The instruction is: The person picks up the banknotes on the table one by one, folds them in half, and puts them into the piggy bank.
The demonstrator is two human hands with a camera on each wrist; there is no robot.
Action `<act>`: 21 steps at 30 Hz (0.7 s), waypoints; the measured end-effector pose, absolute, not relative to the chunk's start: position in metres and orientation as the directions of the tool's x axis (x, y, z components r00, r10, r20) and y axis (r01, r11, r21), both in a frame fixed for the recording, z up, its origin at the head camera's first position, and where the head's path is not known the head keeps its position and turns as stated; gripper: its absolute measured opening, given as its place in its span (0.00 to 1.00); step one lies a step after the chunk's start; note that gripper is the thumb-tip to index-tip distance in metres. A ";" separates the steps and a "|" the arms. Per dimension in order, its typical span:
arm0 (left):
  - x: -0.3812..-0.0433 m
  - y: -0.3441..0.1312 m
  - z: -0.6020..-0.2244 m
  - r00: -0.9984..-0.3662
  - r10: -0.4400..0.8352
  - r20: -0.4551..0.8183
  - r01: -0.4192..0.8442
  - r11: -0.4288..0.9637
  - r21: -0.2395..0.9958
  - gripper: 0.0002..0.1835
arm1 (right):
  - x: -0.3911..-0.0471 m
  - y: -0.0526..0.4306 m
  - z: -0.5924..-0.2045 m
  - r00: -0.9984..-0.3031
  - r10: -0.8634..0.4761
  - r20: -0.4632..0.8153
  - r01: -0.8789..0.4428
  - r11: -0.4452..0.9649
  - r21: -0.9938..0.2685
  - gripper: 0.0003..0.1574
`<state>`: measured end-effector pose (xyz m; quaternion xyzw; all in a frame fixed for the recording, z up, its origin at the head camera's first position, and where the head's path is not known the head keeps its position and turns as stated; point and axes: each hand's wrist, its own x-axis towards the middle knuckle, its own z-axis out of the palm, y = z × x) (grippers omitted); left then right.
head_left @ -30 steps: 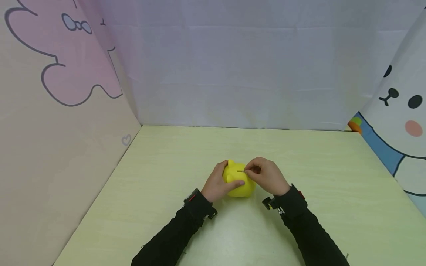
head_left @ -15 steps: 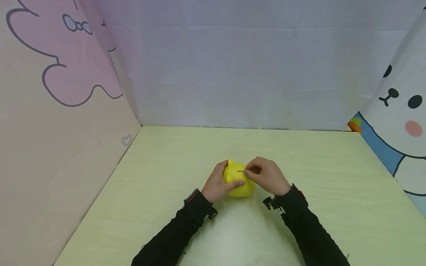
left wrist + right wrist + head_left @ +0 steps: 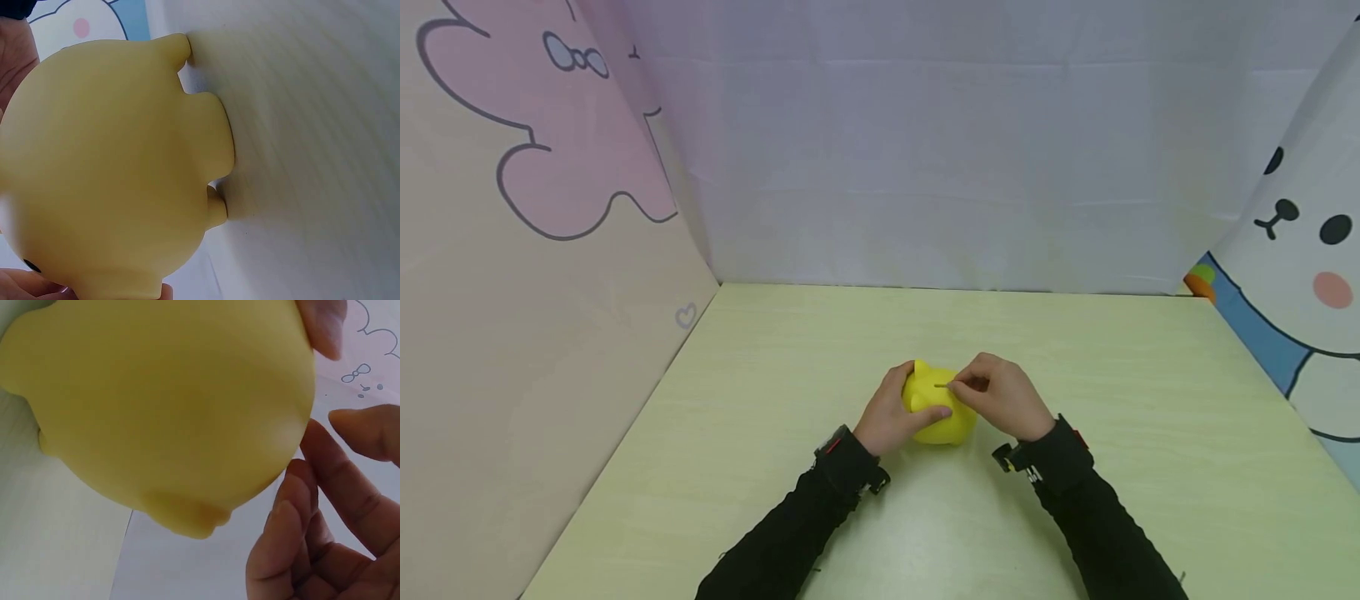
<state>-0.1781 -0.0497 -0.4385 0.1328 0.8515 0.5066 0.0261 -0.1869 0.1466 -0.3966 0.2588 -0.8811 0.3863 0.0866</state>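
A yellow piggy bank [image 3: 957, 423] with ears, stubby feet and a thin dark slot on top stands on the table. My left hand [image 3: 891, 418] grips its left side, thumb over the near side and fingers round the far side. Its underside and feet show in the left wrist view. My right hand [image 3: 1002, 397] bends over the top, thumb and forefinger right at the slot's end. In the right wrist view this thumb [image 3: 365, 428] and forefinger [image 3: 334, 465] reach the body's edge with a small gap between them; I cannot tell whether they pinch anything.
The pale wood-grain table [image 3: 805, 358] runs back to a white sheet [image 3: 940, 167]. Printed cartoon panels rise at the left [image 3: 587, 167] and right [image 3: 1300, 275] sides. Black sleeves with wrist cameras cover both forearms.
Both hands and the piggy bank stay in nearly the same place. The right fingertips shift only very slightly at the slot.
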 end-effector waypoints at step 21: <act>-0.179 -0.060 -0.424 -0.948 0.271 0.168 0.295 0.549 0.782 0.45 | -0.193 0.162 -0.391 -0.860 -0.291 0.418 -0.508 0.548 -0.664 0.22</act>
